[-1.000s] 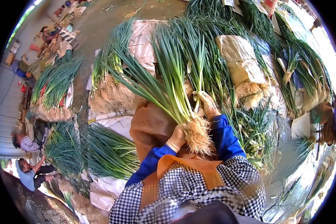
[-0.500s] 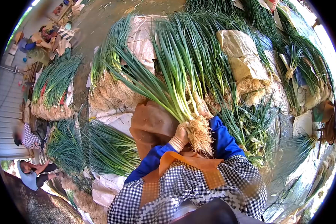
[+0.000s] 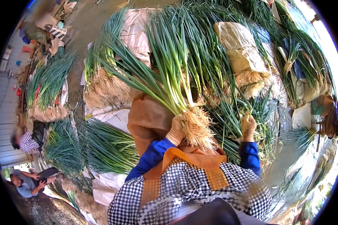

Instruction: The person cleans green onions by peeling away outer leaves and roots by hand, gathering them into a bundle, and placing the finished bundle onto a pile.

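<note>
My left hand is closed around a bunch of green onions just above the roots. The bunch leans over my brown-covered lap, its pale root mass toward me and its long green leaves fanning away. Out to the right, my right hand has its fingers closed over a heap of loose green onion leaves. A pale yellow-green bit of leaf shows at its fingertips; the rest of what it grips is hidden.
Bundled green onions with roots toward me lie ahead, beside a folded tan sack. Another pile of green onions lies to my left on pale sacking. A person sits at the far left.
My right hand has let go of the bunch and moved right, over the loose leaves. My left hand still holds the bunch in nearly the same place.
</note>
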`<state>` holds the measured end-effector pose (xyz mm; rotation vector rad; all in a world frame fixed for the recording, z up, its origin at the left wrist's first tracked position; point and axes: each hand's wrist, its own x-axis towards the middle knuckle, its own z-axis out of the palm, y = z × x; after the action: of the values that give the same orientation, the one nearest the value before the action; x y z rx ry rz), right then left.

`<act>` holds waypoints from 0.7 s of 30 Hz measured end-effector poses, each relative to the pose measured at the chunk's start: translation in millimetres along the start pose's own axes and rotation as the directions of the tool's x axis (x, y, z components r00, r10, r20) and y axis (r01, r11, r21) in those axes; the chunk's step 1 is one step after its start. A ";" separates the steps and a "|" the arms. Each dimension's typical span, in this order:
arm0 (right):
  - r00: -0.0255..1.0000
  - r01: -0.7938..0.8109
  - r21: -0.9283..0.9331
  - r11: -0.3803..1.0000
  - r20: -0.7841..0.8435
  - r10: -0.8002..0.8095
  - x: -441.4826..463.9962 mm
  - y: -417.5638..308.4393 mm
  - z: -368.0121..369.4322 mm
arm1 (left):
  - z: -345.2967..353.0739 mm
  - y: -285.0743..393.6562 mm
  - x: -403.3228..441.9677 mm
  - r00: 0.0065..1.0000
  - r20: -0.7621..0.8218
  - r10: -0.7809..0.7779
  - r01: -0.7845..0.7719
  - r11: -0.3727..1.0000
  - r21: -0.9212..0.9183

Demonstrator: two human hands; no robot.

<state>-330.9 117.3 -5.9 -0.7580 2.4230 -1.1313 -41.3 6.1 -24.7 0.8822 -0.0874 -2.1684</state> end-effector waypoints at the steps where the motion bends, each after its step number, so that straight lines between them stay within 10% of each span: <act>1: 0.968 0.227 -0.663 0.714 0.233 -0.091 19.9 35.9 -20.8 | -9.6 -3.2 0.1 0.994 0.081 0.071 -0.073 0.997 0.022; 5: 0.836 0.198 -0.020 0.980 0.525 -0.158 -8.6 -60.3 -9.2 | 20.8 10.8 -10.1 0.992 0.124 -0.026 0.026 1.000 0.006; 8: 0.618 -0.013 0.410 0.912 0.720 -0.316 -11.7 -107.2 64.0 | 41.3 19.4 -25.1 0.977 0.213 -0.008 0.007 1.000 0.007; 10: 0.525 0.501 0.410 0.762 0.556 -0.644 -7.9 -98.5 112.7 | 25.1 13.6 -17.6 0.973 0.231 0.002 -0.012 0.999 0.039; 12: 0.165 0.943 0.174 0.284 0.496 -0.852 -2.7 -119.8 117.8 | -25.9 -0.5 8.9 0.974 0.184 0.130 -0.145 0.987 0.069; 14: 0.249 0.890 0.228 0.396 0.483 -0.839 -17.5 -135.0 103.9 | -18.2 8.0 -0.1 0.951 0.293 0.102 -0.113 0.993 0.021; 16: 0.611 0.348 0.447 0.824 0.558 -0.562 -40.2 -131.8 90.0 | 39.3 26.7 -34.7 0.878 0.464 -0.117 0.189 0.976 -0.111; 17: 0.684 -0.130 0.554 0.822 0.651 -0.330 -50.7 -125.6 86.3 | 29.8 23.1 -27.3 0.802 0.580 -0.139 0.227 0.970 -0.082; 21: 0.679 -0.340 0.558 0.757 0.703 -0.213 -57.2 -118.3 56.7 | 13.4 7.9 -17.4 0.695 0.678 -0.240 0.357 0.933 -0.035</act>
<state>-218.6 55.1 57.3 -0.6779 1.2197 -1.2106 -36.6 9.8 -2.1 -0.0313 -0.1179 -2.6661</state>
